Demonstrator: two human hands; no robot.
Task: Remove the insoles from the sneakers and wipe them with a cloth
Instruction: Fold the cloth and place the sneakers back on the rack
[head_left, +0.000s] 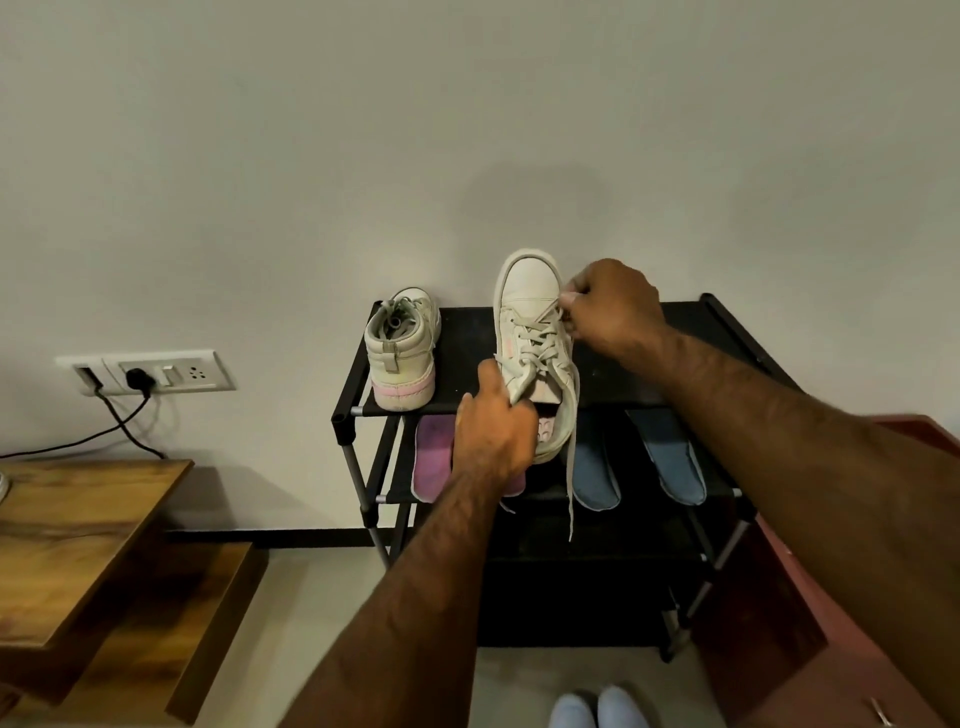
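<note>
Two feet in pale socks (592, 707) at bottom centre, on a light floor (322, 597). Directly ahead: one black shoe rack (467, 358), fabric shelves on metal posts, standing against a plain off-white wall (467, 130). Left of frame: one white switch panel (145, 370) with one black plug (139, 376) and its cable (119, 422) trailing down; below it, one stepped wooden unit (78, 530). Lower right: reddish-brown furniture (857, 597), kind cannot be told. Sneakers, count 2, both off-white. The second sneaker (400, 353) stands at the left end of the top shelf, heel toward camera, pink band on its sole. The held sneaker (532, 312) is at centre frame over the top shelf, toe toward the wall. Left hand (493, 431): fingers curled round the heel end, clamped on it. Right hand (613, 312): thumb and fingertips together, pinching a lace (545, 317) near the toe-side eyelets. One loose lace end hangs below the shelf edge. Insoles on the second shelf, count 3 in clear view: one purple insole (431, 457) at left, two blue insoles (595, 473) at right. A pink edge shows beside the left wrist; cannot tell what it is.
</note>
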